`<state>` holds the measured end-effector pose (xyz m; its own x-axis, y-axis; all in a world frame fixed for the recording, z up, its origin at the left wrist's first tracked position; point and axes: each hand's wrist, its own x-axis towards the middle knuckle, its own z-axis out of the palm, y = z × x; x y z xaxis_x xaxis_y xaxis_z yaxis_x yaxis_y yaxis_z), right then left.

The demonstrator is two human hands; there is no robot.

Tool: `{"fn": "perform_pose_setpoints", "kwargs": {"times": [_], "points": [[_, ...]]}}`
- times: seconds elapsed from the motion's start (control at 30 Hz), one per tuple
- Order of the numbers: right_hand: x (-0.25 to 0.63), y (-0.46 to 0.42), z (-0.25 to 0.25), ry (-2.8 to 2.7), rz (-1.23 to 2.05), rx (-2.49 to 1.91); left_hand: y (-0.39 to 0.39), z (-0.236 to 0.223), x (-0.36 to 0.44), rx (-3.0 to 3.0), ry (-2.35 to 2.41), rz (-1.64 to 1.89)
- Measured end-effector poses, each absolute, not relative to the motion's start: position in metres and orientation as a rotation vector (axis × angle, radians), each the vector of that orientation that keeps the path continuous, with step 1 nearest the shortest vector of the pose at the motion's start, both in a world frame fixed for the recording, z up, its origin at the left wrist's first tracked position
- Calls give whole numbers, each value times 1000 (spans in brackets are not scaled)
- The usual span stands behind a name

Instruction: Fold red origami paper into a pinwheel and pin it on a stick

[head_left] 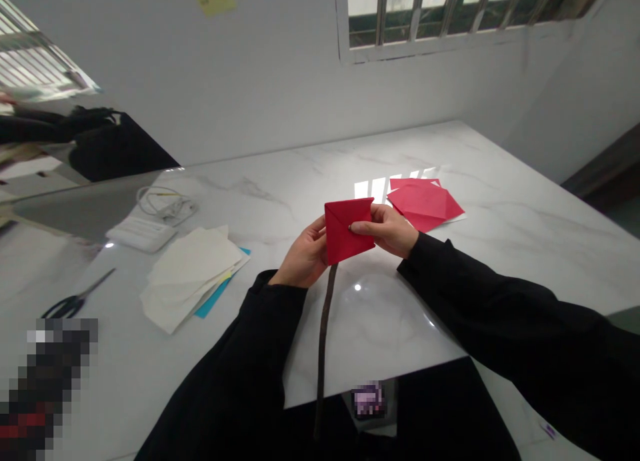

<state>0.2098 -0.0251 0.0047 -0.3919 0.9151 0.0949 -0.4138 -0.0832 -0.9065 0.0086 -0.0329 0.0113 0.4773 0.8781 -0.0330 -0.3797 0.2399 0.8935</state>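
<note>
A small red paper envelope [345,238] with a folded flap is held up above the table, between both hands. My left hand [309,253] grips its left edge, with the fingers partly hidden behind the paper. On the other side, my right hand [393,229] pinches the right edge, its thumb pressed on the front near the flap's point. A dark narrow strip [325,328] runs down from below the envelope to the lap; whether it touches the envelope I cannot tell.
Several red paper sheets [425,204] lie behind my right hand. To the left are stacked cream papers [195,268] with blue and yellow sheets beneath, black scissors [75,301] and a white power strip [141,233] with a cable. A barred window [450,11] is in the wall.
</note>
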Motion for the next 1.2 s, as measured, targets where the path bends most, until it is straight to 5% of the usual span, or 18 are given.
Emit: {"fn": "perform_pose_setpoints", "kwargs": {"times": [1.2], "points": [[201,-24,-1,-1191,1582,-707,-34,12,13,680,672,983]]}}
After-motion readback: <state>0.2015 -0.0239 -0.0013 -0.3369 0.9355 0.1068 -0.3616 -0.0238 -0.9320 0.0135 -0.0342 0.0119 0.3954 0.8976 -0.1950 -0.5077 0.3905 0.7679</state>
